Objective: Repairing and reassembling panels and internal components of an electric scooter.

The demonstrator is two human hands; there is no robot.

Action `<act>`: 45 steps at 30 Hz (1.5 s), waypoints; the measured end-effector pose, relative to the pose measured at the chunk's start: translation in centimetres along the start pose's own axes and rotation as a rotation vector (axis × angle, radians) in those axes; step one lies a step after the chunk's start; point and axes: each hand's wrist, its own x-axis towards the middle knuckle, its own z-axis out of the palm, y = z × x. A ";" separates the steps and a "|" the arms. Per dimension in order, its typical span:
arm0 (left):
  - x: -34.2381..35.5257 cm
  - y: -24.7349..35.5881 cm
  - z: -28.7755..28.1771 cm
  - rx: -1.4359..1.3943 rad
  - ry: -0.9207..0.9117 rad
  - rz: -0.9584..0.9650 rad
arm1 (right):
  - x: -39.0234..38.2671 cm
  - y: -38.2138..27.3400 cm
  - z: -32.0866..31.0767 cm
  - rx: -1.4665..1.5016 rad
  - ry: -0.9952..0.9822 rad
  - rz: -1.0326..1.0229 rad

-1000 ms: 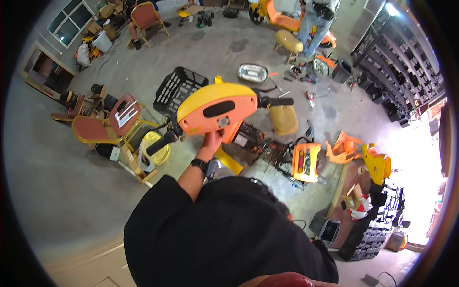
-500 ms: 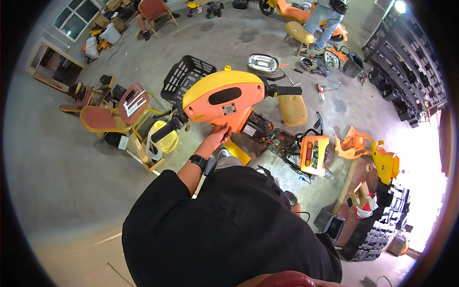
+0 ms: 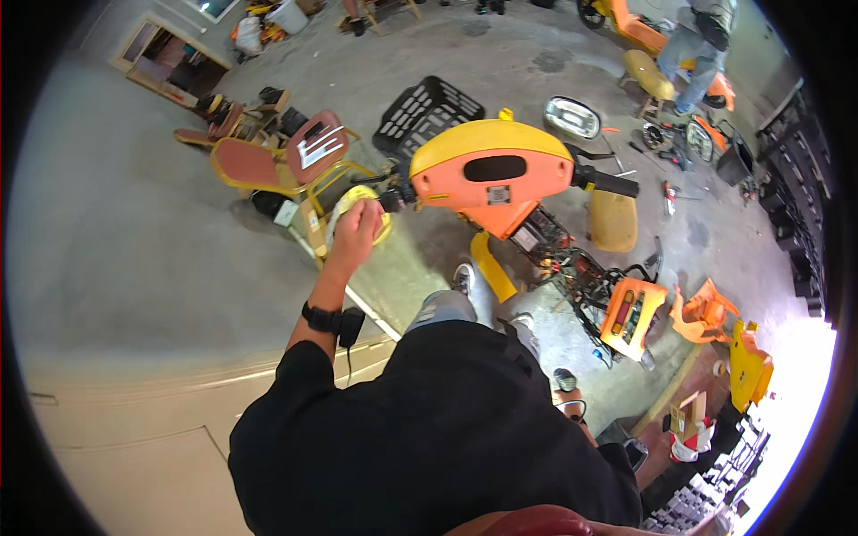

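Note:
My left hand (image 3: 357,229) is closed around the left handlebar grip of a partly stripped electric scooter, whose orange and yellow front cowl (image 3: 490,170) faces me. Most of that grip is covered by my fingers. Bare to view is the right handlebar grip (image 3: 617,185). Behind the cowl runs the scooter's exposed frame (image 3: 572,268) with wiring, up to an orange tail piece (image 3: 630,314). My right forearm (image 3: 574,402) hangs low at my side, a dark rounded thing at its end; the fingers of that hand cannot be made out.
A black basket (image 3: 427,116) is at the scooter's front. Red chairs (image 3: 255,165) stand left. A tan seat (image 3: 613,221), a headlight (image 3: 572,118), tools and orange panels (image 3: 704,313) lie on the floor to the right. Another person (image 3: 693,67) stands at the far right.
My left hand has gone from under the front cowl to the left handlebar grip and closed on it. The view has shifted, so the scooter appears farther right.

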 end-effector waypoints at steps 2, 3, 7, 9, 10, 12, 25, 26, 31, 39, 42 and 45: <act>2.2 -0.6 -2.8 0.237 0.213 0.220 | -0.4 -2.5 0.3 0.118 -0.057 0.072; 3.9 -1.3 -3.6 0.310 0.268 0.253 | -4.6 -7.9 -0.9 0.089 0.038 -0.052; 7.5 -5.5 -5.9 0.626 0.529 0.378 | 1.1 -3.7 1.5 0.062 0.093 -0.055; 7.8 -6.3 -4.7 0.726 0.490 0.243 | 1.5 -3.6 2.3 -0.075 0.220 -0.187; 8.0 -5.9 -4.1 0.762 0.557 0.326 | 0.5 -4.5 3.1 0.091 0.179 -0.093; 8.0 -6.8 -4.3 0.698 0.470 0.284 | 2.0 -1.7 3.5 0.120 0.251 -0.044; 7.4 -8.1 -3.8 0.461 0.238 0.158 | -11.3 -17.4 12.0 -0.176 0.074 0.064; 7.1 -8.5 -4.1 0.446 0.247 0.158 | -11.3 -17.6 12.7 -0.180 0.060 0.061; 6.8 -8.9 -4.0 0.512 0.184 0.213 | -12.2 -19.2 14.2 -0.196 -0.026 0.044; 6.1 -9.0 -3.7 0.605 0.274 0.267 | -9.8 -19.2 9.5 -0.245 -0.111 0.021; 5.0 -8.7 -2.5 0.695 0.259 0.259 | -7.5 -19.6 7.8 -0.292 -0.143 0.025; 2.7 -8.7 -1.9 0.699 0.324 0.296 | -5.2 -19.6 6.2 -0.303 -0.163 0.021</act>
